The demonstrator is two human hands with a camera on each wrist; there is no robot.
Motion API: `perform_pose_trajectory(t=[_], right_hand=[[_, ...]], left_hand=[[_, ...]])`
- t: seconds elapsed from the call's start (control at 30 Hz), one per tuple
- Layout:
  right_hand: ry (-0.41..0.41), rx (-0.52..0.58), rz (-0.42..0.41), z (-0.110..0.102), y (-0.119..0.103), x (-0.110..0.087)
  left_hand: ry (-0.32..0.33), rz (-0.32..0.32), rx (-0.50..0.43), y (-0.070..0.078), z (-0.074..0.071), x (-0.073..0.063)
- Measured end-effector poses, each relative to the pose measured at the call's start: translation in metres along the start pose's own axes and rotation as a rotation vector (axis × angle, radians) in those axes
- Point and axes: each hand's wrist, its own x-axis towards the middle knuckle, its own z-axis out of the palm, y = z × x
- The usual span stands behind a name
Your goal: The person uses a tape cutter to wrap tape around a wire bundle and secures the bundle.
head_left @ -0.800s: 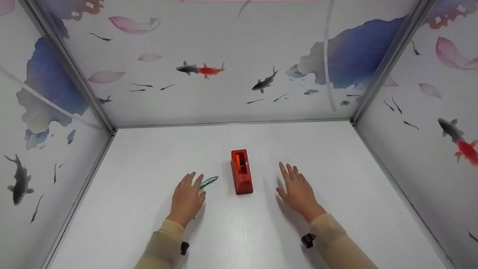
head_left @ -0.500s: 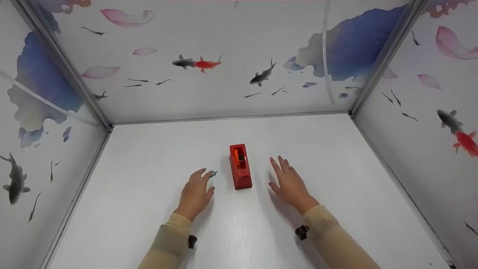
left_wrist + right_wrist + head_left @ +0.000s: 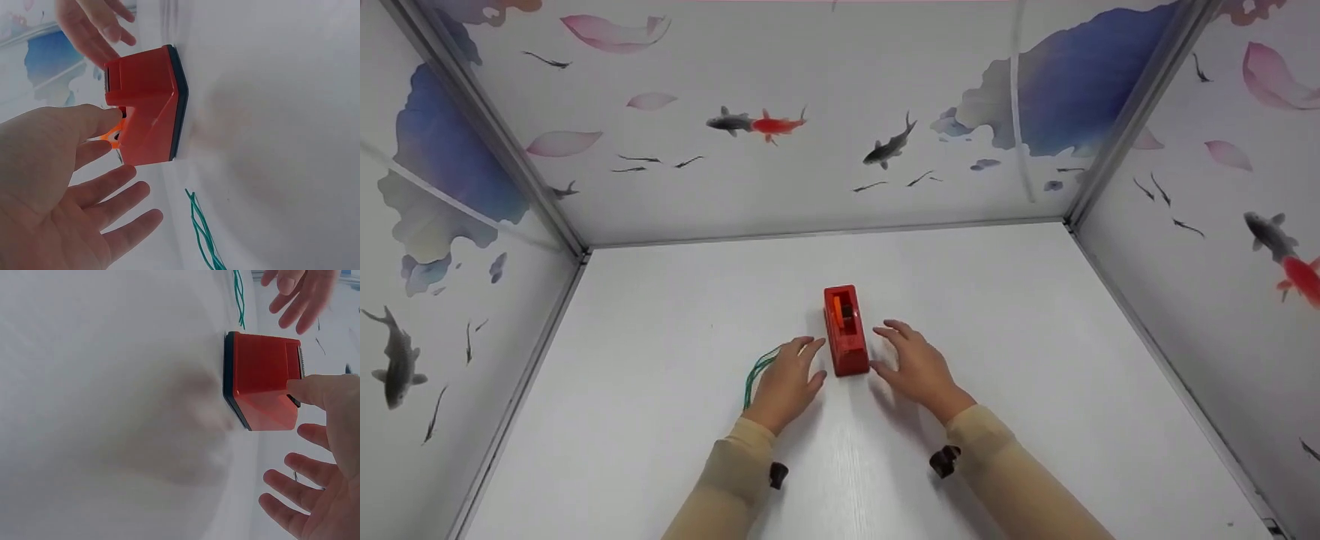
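Observation:
A red tape dispenser (image 3: pixel 851 358) with a black base stands upright on the white table, an orange hub (image 3: pixel 838 309) showing in its top slot. My left hand (image 3: pixel 781 386) is held at its left side, fingers apart and slightly bent, fingertips close to the red wall. On the opposite side is my right hand (image 3: pixel 916 366), fingers spread and a little bent, thumb tip right by the dispenser's near right corner. Neither palm has anything in it. Thin green cords (image 3: pixel 751 381) lie beside and partly behind my left hand; the left wrist view shows several strands (image 3: pixel 203 233).
White panels printed with fish and petals enclose the table (image 3: pixel 660 300) at the back wall (image 3: pixel 825 187) and both sides. Metal strips run along the table's edges. A black device (image 3: pixel 945 461) sits at my right wrist, another (image 3: pixel 778 475) at my left.
Both hands have moved inward to the tape dispenser, left hand going right and right hand going left. The green cords, earlier seen right of my left hand, now show on its left. The dispenser stays put.

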Motion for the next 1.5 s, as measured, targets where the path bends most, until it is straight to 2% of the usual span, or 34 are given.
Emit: perform_pose_trajectory(t=[0.23,0.37,0.6,0.83,0.97,1.23,1.5], right_hand=[[-0.011,0.143,0.039,0.009,-0.006,-0.001],[-0.008,0.274,0.045,0.014,-0.008,-0.001],[0.001,0.453,0.097,0.015,-0.014,0.008],[-0.032,0.517,0.165,0.017,-0.024,0.017],[-0.041,0.548,0.216,0.019,-0.03,0.019],[-0.024,0.62,0.366,0.024,-0.039,0.024],[0.002,0.723,0.425,0.025,-0.042,0.03]], left_hand=[[-0.038,-0.052,-0.123,0.007,0.012,0.002],[-0.061,-0.074,-0.187,0.011,0.019,0.005],[-0.047,-0.11,-0.276,0.011,0.028,0.013],[0.02,-0.141,-0.355,0.012,0.035,0.016],[0.034,-0.157,-0.381,0.013,0.039,0.018],[0.06,-0.171,-0.38,0.013,0.042,0.02],[0.068,-0.183,-0.395,0.014,0.043,0.024]])
